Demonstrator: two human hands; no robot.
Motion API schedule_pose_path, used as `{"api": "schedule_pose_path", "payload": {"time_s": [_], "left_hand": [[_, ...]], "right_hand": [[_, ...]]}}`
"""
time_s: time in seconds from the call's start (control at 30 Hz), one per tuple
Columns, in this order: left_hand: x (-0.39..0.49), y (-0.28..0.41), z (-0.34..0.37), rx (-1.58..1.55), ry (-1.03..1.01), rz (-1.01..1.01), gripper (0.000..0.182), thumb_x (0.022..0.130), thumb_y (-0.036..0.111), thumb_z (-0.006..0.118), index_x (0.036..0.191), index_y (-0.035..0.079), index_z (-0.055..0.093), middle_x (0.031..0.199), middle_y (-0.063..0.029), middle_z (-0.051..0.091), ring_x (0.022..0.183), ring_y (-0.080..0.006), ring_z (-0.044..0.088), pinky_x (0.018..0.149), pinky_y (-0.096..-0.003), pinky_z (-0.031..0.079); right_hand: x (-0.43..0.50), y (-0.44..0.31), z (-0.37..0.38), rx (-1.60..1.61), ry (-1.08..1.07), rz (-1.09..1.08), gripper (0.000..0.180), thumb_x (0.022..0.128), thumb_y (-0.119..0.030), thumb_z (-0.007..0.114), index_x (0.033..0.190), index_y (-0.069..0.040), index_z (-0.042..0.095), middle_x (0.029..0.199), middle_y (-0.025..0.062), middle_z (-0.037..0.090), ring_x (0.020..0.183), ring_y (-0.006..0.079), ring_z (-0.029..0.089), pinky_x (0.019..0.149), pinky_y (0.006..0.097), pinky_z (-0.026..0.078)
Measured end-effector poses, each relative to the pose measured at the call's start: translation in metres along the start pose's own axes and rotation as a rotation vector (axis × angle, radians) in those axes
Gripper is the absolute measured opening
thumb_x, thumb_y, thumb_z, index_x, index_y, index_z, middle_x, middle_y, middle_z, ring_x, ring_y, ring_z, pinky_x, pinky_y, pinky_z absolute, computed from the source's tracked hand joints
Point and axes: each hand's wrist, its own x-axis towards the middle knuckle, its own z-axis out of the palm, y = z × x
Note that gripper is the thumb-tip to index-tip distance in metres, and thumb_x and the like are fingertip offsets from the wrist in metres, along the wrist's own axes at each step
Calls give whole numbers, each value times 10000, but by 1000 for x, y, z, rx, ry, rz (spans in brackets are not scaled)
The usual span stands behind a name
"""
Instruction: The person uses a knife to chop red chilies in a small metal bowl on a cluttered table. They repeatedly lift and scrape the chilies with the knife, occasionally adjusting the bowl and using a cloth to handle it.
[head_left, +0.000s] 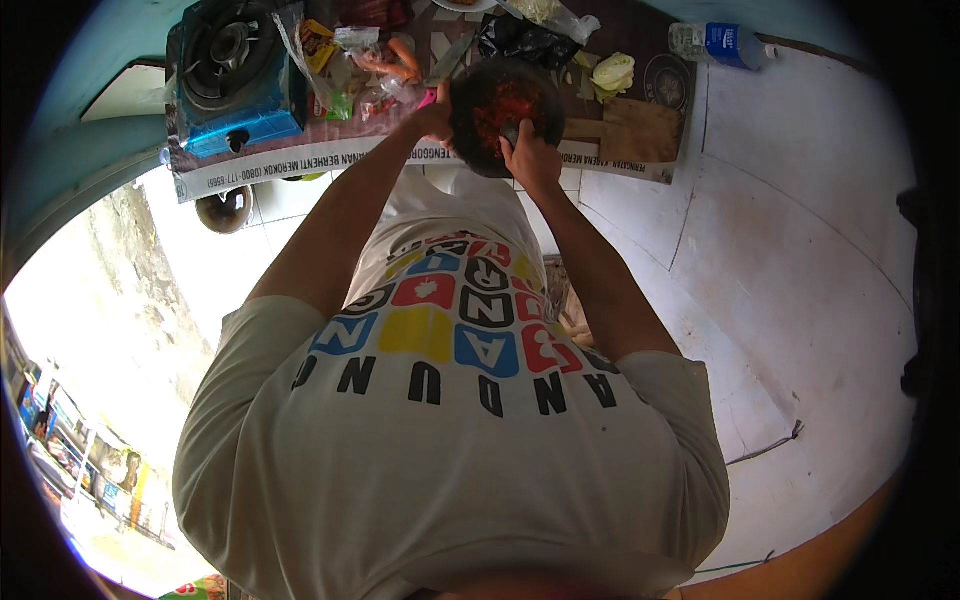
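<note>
A dark, round stone mortar stands at the near edge of the printed-sheet-covered table, with crushed red paste spread inside it. My left hand grips its left rim, partly hidden by the bowl. In my right hand is a stone pestle, pressed into the lower right of the bowl; its grip is mostly covered by my fingers. Just left of the mortar lie carrots and a knife. A wooden cutting board is close to the right of my right hand.
A blue gas stove occupies the table's left end. Food packets lie beside it. Behind the mortar is a black plastic bag; a cabbage piece sits to its right. A water bottle lies past the table's right edge.
</note>
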Motion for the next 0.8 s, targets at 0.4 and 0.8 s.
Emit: {"api": "schedule_pose_path", "payload": {"time_s": [0.4,0.8], "left_hand": [[-3,-1,-1,15,4,10,1431,700,119,842,1399,79,-407,1088,-313,641,956,-349,663,829,-376,525],[-9,8,-3,51,3,-48,1437,677,100,842,1392,48,-403,1065,-315,646,988,-351,660,852,-376,517]], "right_hand": [[18,14,-9,176,-221,70,567,930,-509,537,1152,0,425,904,292,660,838,450,673,704,533,546],[29,-12,-5,113,-94,125,495,940,-465,536,1120,-17,425,768,213,682,714,382,701,608,465,576]]}}
